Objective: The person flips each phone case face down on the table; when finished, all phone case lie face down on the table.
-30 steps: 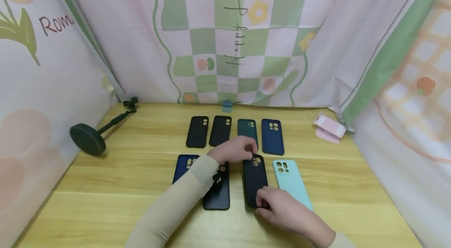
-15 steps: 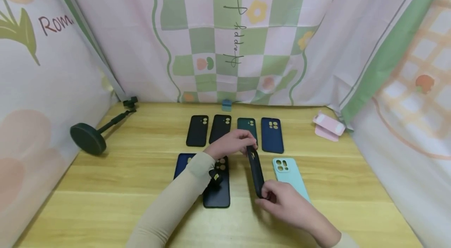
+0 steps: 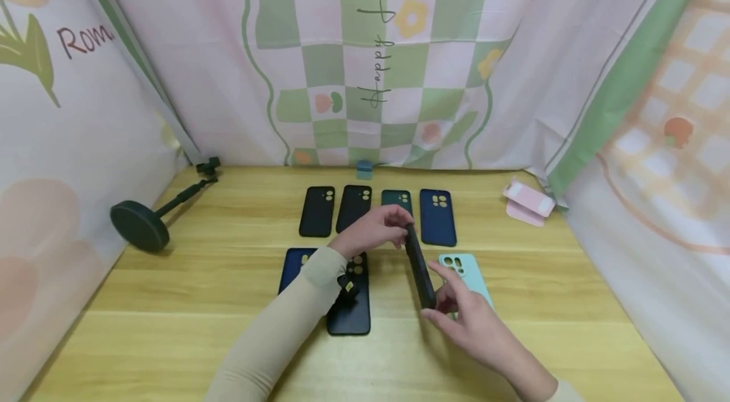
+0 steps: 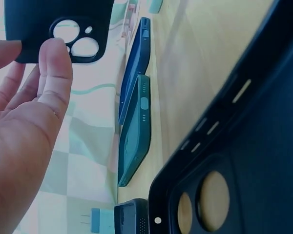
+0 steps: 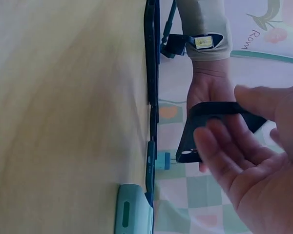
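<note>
A black phone case (image 3: pixel 421 269) is raised on edge above the table, its narrow side facing the head camera. My left hand (image 3: pixel 373 227) pinches its far end; in the left wrist view, the thumb and fingers (image 4: pixel 56 73) grip beside the camera holes. At the near end, my right hand (image 3: pixel 470 319) has its thumb at the case's edge and its fingers loosely spread, as the right wrist view shows. Beneath my left forearm lies another black case (image 3: pixel 349 313), partly covered, with a navy case (image 3: pixel 291 265) beside it. A mint case (image 3: pixel 476 275) is partly behind my right hand.
Across the back runs a row of cases: two black, a dark green one (image 3: pixel 396 199) and a blue one (image 3: pixel 438 218). A black round-based stand (image 3: pixel 139 224) lies at left, a pink folding stand (image 3: pixel 527 202) at right. A small blue block (image 3: pixel 364 169) is by the curtain.
The black case has been lifted and turned from nearly flat onto its edge. My right hand's fingers have spread from their pinch at its near corner, while my left hand keeps its hold.
</note>
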Tool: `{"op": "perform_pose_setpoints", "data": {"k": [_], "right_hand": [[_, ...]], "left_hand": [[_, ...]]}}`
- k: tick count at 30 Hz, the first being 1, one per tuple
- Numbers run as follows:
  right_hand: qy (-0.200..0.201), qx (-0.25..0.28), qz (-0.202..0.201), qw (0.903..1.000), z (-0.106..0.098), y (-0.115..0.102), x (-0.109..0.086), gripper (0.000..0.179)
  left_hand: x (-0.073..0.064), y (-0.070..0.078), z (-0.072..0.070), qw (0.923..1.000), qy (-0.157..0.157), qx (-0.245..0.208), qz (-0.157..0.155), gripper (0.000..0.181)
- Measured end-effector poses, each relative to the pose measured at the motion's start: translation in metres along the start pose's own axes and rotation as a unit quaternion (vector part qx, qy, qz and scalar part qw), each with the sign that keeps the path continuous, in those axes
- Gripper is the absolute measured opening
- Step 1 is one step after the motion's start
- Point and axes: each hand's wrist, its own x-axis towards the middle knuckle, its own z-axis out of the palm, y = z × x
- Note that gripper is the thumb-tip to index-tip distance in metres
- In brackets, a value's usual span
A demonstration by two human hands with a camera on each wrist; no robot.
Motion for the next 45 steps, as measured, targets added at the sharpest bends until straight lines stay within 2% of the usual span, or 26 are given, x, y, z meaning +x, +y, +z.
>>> {"op": "perform_pose_setpoints", "data": {"k": [4,8,11,15,22,24,28,32,36,41,45], "right_hand": [[0.013,0.024,-0.001,0.9996,0.003,0.001,-0.001,0.068],[0.032,0.0,-0.003,0.9995,0.004,0.004,-0.001,0.048],[0.045,-0.015,0.002,0.9989,0.003,0.004,-0.001,0.041],[0.056,-0.009,0.012,0.9983,0.002,0.005,-0.001,0.042],[0.058,-0.013,0.03,0.9978,0.0,0.005,0.0,0.044],[0.052,-0.026,0.036,0.9977,-0.001,0.005,0.0,0.044],[0.027,-0.059,0.057,0.9963,-0.002,0.006,-0.001,0.043],[-0.026,-0.053,0.093,0.9939,-0.003,0.007,0.0,0.041],[-0.069,-0.048,0.11,0.9904,-0.003,0.008,0.002,0.037],[-0.09,-0.072,0.121,0.986,-0.004,0.01,0.002,0.034],[-0.106,-0.08,0.151,0.9796,-0.002,0.01,0.003,0.033]], "left_hand": [[0.0,-0.003,-0.001,0.9987,0.016,0.048,0.006,0.016],[-0.001,-0.005,-0.003,0.9964,0.028,0.079,0.005,0.019],[0.0,-0.005,-0.005,0.9957,0.035,0.085,0.004,0.02],[0.0,-0.004,-0.005,0.9951,0.039,0.091,-0.003,0.019],[0.001,-0.005,-0.001,0.9973,0.017,0.068,-0.024,0.017],[0.002,-0.005,0.0,0.9965,0.013,0.076,-0.032,0.016],[0.003,-0.005,0.003,0.9917,0.012,0.122,-0.037,0.015],[0.005,-0.004,0.005,0.9897,0.014,0.136,-0.042,0.014],[0.007,-0.004,0.007,0.9888,0.008,0.142,-0.043,0.015],[0.008,-0.005,0.011,0.9856,-0.002,0.162,-0.048,0.019],[0.008,-0.008,0.016,0.9822,-0.006,0.18,-0.053,0.024]]}}
